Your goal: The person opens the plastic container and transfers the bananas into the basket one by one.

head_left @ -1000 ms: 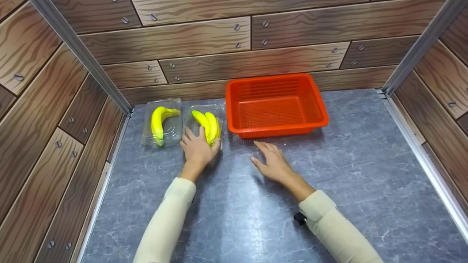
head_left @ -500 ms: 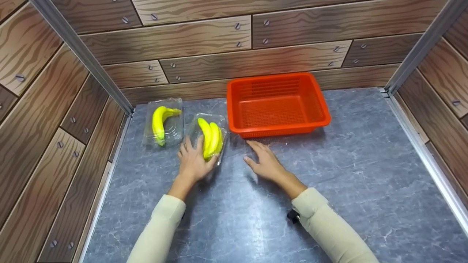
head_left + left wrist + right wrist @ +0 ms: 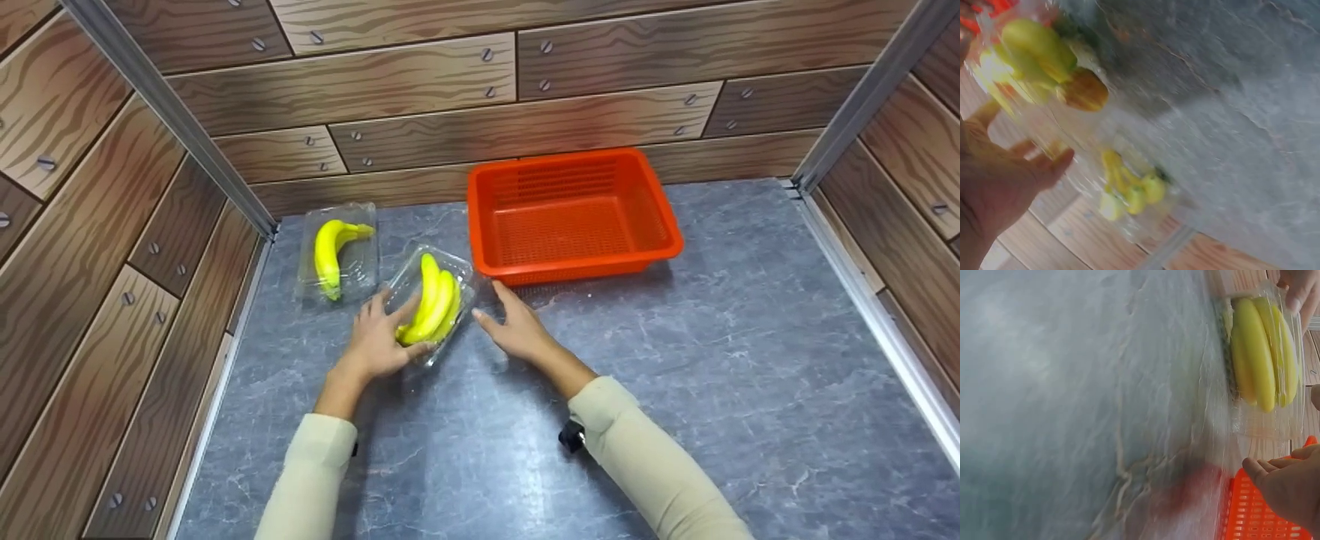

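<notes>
In the head view, a clear plastic container with a bunch of yellow bananas inside sits at an angle on the grey surface. My left hand holds it by its near left side, thumb at the near corner and fingers along the left edge. My right hand is relaxed just right of the container, fingers extended, holding nothing. The right wrist view shows the bananas upright in frame, with the left thumb at the container's edge and the right hand beside it.
A second clear container with bananas stands at the back left. An orange-red plastic basket with nothing in it stands against the wood-patterned back wall, behind the right hand. Metal-edged side walls flank the surface.
My left hand has drawn the container toward the person and turned it clockwise, away from the second container. My right hand has moved left, close to it.
</notes>
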The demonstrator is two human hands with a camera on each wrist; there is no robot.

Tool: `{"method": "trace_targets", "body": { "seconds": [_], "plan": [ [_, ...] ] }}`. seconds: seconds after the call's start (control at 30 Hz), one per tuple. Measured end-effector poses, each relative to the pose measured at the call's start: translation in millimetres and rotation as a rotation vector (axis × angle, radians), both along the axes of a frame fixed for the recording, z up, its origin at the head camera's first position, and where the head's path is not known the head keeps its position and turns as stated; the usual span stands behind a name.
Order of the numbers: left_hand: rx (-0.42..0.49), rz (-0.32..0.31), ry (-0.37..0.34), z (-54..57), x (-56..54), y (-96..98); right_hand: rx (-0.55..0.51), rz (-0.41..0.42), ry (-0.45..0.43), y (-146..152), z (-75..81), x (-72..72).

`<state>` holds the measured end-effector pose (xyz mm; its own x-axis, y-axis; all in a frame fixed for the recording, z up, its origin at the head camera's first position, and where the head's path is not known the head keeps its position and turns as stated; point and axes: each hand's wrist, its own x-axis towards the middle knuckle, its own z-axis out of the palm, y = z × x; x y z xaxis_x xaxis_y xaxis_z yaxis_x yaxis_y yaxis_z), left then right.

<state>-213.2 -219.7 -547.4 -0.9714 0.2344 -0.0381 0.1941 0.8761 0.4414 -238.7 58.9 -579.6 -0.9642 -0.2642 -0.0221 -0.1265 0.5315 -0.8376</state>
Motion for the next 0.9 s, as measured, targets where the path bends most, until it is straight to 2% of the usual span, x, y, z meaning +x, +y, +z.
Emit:
{"method": "trace_targets", "body": {
  "seconds": [0.13, 0.27, 0.33, 0.5, 0.6, 0.73, 0.9],
  "plan": [
    [0.137, -0.043, -0.034, -1.7, -1.0, -18.6, -0.019, -0.033, -0.039, -6.3, 2.2, -2.3],
    [0.259, -0.065, -0.129, -1.7, -0.2, -33.8, -0.039, -0.035, -0.054, -14.3, 5.1, -4.0],
    [0.288, -0.085, -0.171, -0.8, 0.4, -37.1, -0.047, -0.029, -0.053, -18.6, 6.8, -5.5],
    [0.317, -0.109, -0.223, 0.2, 1.5, -35.3, -0.058, -0.016, -0.060, -28.4, 8.1, -8.9],
    [0.308, -0.098, -0.230, -1.0, 2.8, -31.3, -0.078, -0.031, -0.073, -32.2, 5.3, -7.3],
    [0.273, -0.075, -0.209, -5.0, 4.9, -25.7, -0.122, -0.050, -0.063, -33.7, 1.1, -2.9],
    [0.254, -0.046, -0.162, -9.0, 5.1, -18.4, -0.093, -0.060, -0.067, -29.3, 1.7, 4.2]
  ]
}}
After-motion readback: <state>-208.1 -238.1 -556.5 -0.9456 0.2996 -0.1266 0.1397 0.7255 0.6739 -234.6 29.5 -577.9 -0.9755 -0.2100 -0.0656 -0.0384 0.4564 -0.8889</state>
